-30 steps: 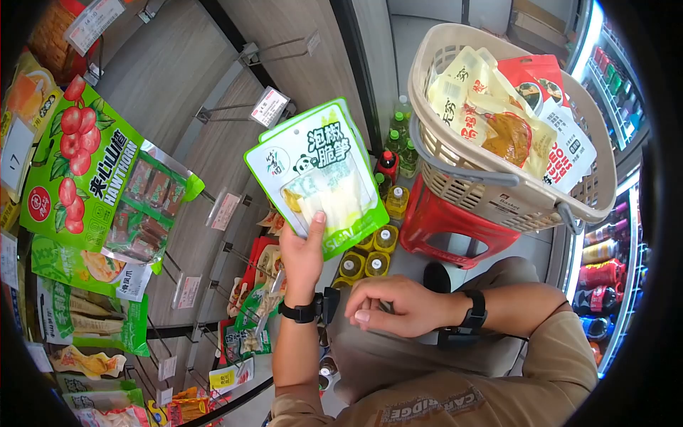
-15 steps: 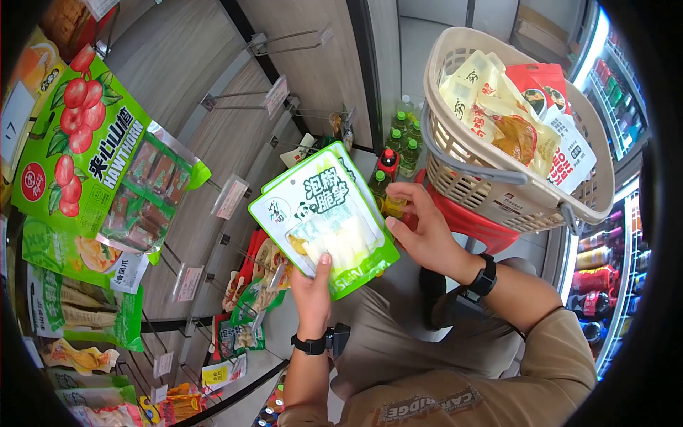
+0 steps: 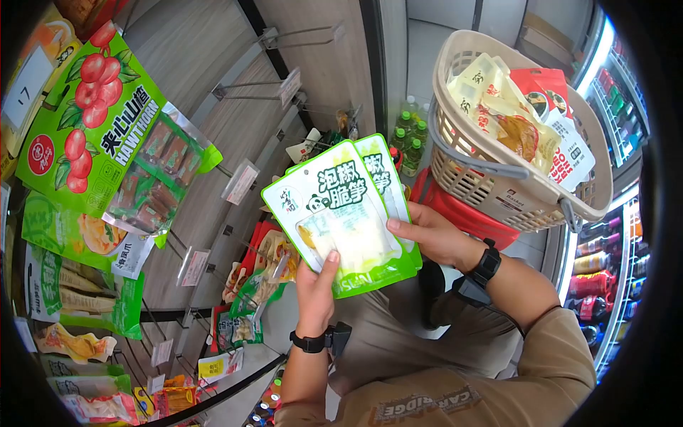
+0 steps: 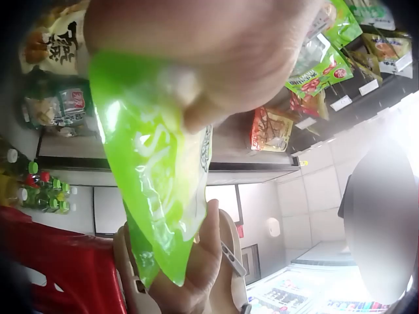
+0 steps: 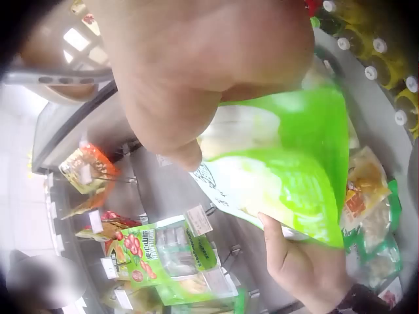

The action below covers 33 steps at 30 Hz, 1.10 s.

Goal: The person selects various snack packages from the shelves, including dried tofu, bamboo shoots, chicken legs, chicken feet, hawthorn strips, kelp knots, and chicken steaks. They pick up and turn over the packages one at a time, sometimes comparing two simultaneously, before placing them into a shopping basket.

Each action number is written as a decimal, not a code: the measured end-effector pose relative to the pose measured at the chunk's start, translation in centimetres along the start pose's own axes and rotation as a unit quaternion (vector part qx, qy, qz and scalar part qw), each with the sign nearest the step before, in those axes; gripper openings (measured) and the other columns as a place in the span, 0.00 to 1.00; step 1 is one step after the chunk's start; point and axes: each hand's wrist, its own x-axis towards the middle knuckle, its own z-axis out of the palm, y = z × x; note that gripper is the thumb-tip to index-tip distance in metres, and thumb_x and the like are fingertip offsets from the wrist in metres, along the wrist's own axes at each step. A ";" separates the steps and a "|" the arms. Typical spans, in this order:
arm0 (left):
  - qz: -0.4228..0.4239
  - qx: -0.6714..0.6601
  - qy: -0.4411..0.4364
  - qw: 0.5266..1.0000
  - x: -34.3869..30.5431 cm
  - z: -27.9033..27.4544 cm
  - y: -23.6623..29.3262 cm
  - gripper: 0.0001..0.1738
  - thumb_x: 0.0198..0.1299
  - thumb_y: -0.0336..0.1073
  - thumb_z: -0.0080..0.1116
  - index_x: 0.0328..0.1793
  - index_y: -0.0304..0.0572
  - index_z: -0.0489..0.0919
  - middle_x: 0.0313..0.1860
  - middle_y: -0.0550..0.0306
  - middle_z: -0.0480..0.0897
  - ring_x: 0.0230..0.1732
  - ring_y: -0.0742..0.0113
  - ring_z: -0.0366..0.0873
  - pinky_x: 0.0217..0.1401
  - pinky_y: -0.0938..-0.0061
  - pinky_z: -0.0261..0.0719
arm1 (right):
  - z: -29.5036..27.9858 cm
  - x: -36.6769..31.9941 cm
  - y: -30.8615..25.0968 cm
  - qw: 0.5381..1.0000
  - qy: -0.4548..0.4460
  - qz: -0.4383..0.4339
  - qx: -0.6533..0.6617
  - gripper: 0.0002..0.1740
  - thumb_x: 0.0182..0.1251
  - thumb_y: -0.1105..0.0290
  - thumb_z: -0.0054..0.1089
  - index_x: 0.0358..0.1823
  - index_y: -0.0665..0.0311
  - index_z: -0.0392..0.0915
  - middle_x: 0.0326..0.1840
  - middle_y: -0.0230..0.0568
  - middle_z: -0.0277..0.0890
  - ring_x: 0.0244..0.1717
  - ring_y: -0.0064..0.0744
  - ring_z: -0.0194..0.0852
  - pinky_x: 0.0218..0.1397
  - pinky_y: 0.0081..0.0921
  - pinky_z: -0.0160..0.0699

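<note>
Two green-and-white bamboo shoot packets [image 3: 334,235] overlap in front of the person, the rear one fanned out to the right. The left hand [image 3: 316,295] grips them at the lower left edge, thumb across the front. From the right side, the right hand [image 3: 445,238] pinches the packets' edge with its thumb on the front. In the left wrist view the green lower ends of the packets [image 4: 154,170] point down between the hands. The right wrist view shows the right hand [image 5: 216,65] over the packets [image 5: 288,157], its fingers behind them hidden.
A beige shopping basket [image 3: 512,192] holding several snack packets rests on a red stool [image 3: 473,213] at the right. On the left, a rack carries a hawthorn packet [image 3: 85,135], other bags and bare metal hooks [image 3: 299,35]. Bottles [image 3: 413,139] stand on the floor; a lit drinks fridge [image 3: 597,277] lines the right.
The right hand has risen from near the lap to the packets' right edge and taken hold. The rear packet has slid out to the right. The left hand keeps its grip.
</note>
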 end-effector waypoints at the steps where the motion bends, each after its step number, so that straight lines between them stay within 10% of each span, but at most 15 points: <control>1: 0.005 0.013 -0.001 1.000 0.1 0.1 0.2 0.25 0.77 0.35 0.64 0.75 0.30 0.75 0.69 0.51 0.83 0.66 0.66 0.80 0.72 0.69 0.75 | -0.1 0.0 0.0 1.000 0.000 0.017 0.000 0.28 0.83 0.58 0.63 0.76 0.65 0.73 0.68 0.36 0.82 0.66 0.23 0.79 0.71 0.29 0.77; 15: 0.095 0.245 -0.022 0.965 -0.3 0.4 1.2 0.22 0.76 0.41 0.65 0.67 0.30 0.80 0.60 0.45 0.88 0.59 0.62 0.85 0.63 0.65 0.81 | 1.4 -0.3 0.9 0.992 0.113 -0.050 -0.013 0.22 0.83 0.63 0.64 0.70 0.66 0.77 0.63 0.37 0.85 0.60 0.24 0.83 0.64 0.29 0.83; 20: 0.139 0.377 -0.032 0.915 -0.9 1.2 2.3 0.22 0.73 0.44 0.67 0.60 0.31 0.82 0.45 0.40 0.91 0.48 0.46 0.92 0.53 0.59 0.86 | 1.4 0.7 0.4 0.983 0.160 -0.075 0.055 0.20 0.83 0.64 0.64 0.69 0.66 0.78 0.61 0.37 0.86 0.57 0.24 0.84 0.62 0.29 0.83; 27: 0.179 0.548 0.003 0.817 -0.8 1.7 4.1 0.20 0.77 0.46 0.62 0.56 0.32 0.83 0.33 0.43 0.89 0.34 0.51 0.91 0.37 0.57 0.84 | 1.4 1.9 0.6 0.977 0.174 -0.108 0.051 0.19 0.84 0.66 0.62 0.69 0.65 0.77 0.61 0.35 0.86 0.57 0.25 0.84 0.62 0.29 0.83; 29: 0.030 0.443 -0.034 0.895 -0.7 1.8 5.0 0.20 0.82 0.46 0.55 0.55 0.33 0.84 0.33 0.47 0.89 0.28 0.60 0.90 0.33 0.64 0.84 | 0.8 2.1 0.8 0.977 0.172 -0.112 0.058 0.19 0.86 0.65 0.57 0.70 0.65 0.77 0.64 0.36 0.84 0.59 0.26 0.83 0.64 0.31 0.82; 33: 0.007 0.264 -0.011 0.964 -0.6 1.4 4.7 0.22 0.85 0.46 0.50 0.54 0.31 0.84 0.33 0.52 0.89 0.25 0.67 0.87 0.31 0.70 0.84 | -0.7 2.7 1.6 0.961 0.191 -0.112 0.166 0.20 0.88 0.62 0.53 0.72 0.65 0.75 0.67 0.37 0.82 0.61 0.29 0.83 0.65 0.34 0.81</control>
